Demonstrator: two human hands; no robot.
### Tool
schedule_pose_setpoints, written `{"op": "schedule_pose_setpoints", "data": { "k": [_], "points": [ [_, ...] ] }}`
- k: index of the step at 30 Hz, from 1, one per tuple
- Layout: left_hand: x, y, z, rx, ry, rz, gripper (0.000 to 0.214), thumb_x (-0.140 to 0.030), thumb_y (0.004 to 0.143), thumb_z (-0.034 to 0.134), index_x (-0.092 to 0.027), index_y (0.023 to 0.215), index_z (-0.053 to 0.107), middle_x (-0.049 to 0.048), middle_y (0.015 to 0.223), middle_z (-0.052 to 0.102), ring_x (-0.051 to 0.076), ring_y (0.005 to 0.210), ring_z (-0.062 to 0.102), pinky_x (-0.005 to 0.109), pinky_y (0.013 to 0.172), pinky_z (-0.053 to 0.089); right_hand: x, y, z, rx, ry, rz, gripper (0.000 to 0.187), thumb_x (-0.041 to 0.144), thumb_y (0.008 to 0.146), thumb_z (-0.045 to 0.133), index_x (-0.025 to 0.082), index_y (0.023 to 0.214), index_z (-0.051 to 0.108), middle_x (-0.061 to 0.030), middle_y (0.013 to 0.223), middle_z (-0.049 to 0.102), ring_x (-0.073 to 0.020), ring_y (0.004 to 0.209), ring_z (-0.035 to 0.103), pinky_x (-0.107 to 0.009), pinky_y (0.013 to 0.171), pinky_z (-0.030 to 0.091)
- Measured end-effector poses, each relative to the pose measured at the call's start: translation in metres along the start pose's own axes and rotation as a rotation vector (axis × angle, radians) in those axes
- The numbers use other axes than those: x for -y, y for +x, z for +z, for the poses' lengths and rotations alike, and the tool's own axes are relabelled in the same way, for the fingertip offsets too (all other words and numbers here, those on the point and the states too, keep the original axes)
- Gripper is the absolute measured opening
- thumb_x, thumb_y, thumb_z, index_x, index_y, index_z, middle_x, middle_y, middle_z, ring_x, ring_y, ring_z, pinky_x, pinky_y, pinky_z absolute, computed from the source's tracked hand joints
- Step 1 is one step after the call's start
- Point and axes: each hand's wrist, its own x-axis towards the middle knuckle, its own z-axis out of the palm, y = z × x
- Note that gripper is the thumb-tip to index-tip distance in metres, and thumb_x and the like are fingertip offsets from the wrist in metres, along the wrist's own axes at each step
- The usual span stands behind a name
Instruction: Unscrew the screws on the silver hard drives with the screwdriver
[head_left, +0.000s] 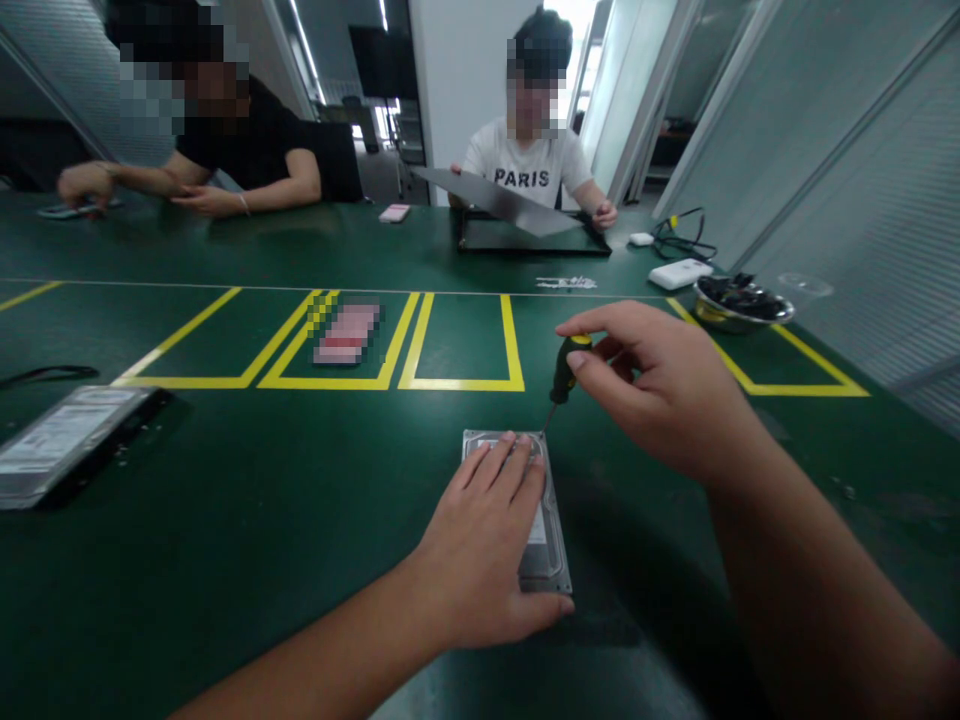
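Note:
A silver hard drive (553,535) lies flat on the green table in front of me. My left hand (484,540) rests across its top with fingers stretched out, hiding much of its label; the thumb lies along the near edge. Between the thumb and fingers of my right hand (652,385) is a small screwdriver (562,370) with a dark green and yellow handle. It stands nearly upright, its tip at the drive's far right corner. Whether the tip sits in a screw is too small to tell.
Another hard drive (67,440) lies at the left. Yellow tape (461,384) marks boxes on the table; one holds a blurred pink item (349,333). A metal bowl (742,310) of dark pieces stands right. Across the table, one person holds a grey panel (510,203) over a black frame; another sits left.

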Motion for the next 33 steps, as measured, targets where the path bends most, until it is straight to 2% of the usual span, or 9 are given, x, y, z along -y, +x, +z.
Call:
{"op": "schedule_pose_setpoints", "data": {
  "k": [5, 12, 19, 27, 33],
  "points": [
    [-0.0005, -0.0002, -0.0007, 0.003, -0.004, -0.004, 0.108, -0.078, 0.072, 0.057, -0.012, 0.154, 0.030, 0.0166, 0.166, 0.018, 0.036, 0.153, 0.015, 0.052, 0.125, 0.013, -0.0008, 0.0009, 0.0010, -0.008, -0.006, -0.022, 0.021, 0.032, 0.088, 0.061, 0.020, 0.100, 0.072, -0.0053, 0.091, 0.068, -0.0179, 0.073, 0.059, -0.031, 0.067, 0.043],
    [0.0003, -0.0010, -0.0013, 0.004, -0.005, -0.004, 0.109, -0.078, 0.072, 0.057, -0.011, 0.154, 0.031, 0.0163, 0.165, 0.019, 0.035, 0.153, 0.014, 0.051, 0.125, 0.013, 0.0009, -0.0001, -0.0039, 0.004, -0.052, 0.030, 0.027, 0.027, 0.086, 0.060, 0.020, 0.110, 0.071, -0.0053, 0.089, 0.070, -0.0189, 0.071, 0.059, -0.033, 0.064, 0.043],
    [0.0005, -0.0002, -0.0012, 0.016, -0.001, -0.010, 0.111, -0.078, 0.071, 0.057, -0.011, 0.155, 0.028, 0.0164, 0.166, 0.017, 0.036, 0.153, 0.015, 0.051, 0.125, 0.013, 0.0007, 0.0002, -0.0003, -0.021, -0.003, -0.030, 0.020, 0.030, 0.087, 0.062, 0.019, 0.100, 0.072, -0.0066, 0.093, 0.069, -0.0191, 0.075, 0.061, -0.033, 0.067, 0.045],
    [0.0005, -0.0010, -0.0012, 0.013, 0.004, -0.003, 0.111, -0.079, 0.073, 0.056, -0.011, 0.155, 0.028, 0.0168, 0.166, 0.017, 0.035, 0.153, 0.013, 0.050, 0.125, 0.012, -0.0015, 0.0000, -0.0023, -0.051, -0.044, -0.054, 0.022, 0.026, 0.085, 0.061, 0.018, 0.102, 0.073, -0.0061, 0.090, 0.072, -0.0195, 0.074, 0.063, -0.032, 0.067, 0.047],
    [0.0005, -0.0012, -0.0005, 0.002, 0.017, 0.000, 0.110, -0.078, 0.073, 0.057, -0.010, 0.155, 0.028, 0.0166, 0.166, 0.016, 0.035, 0.153, 0.014, 0.049, 0.125, 0.011, -0.0014, 0.0004, -0.0035, -0.024, -0.050, -0.044, 0.024, 0.025, 0.085, 0.059, 0.018, 0.103, 0.073, -0.0065, 0.091, 0.073, -0.0215, 0.077, 0.066, -0.034, 0.069, 0.049]
  ]
}}
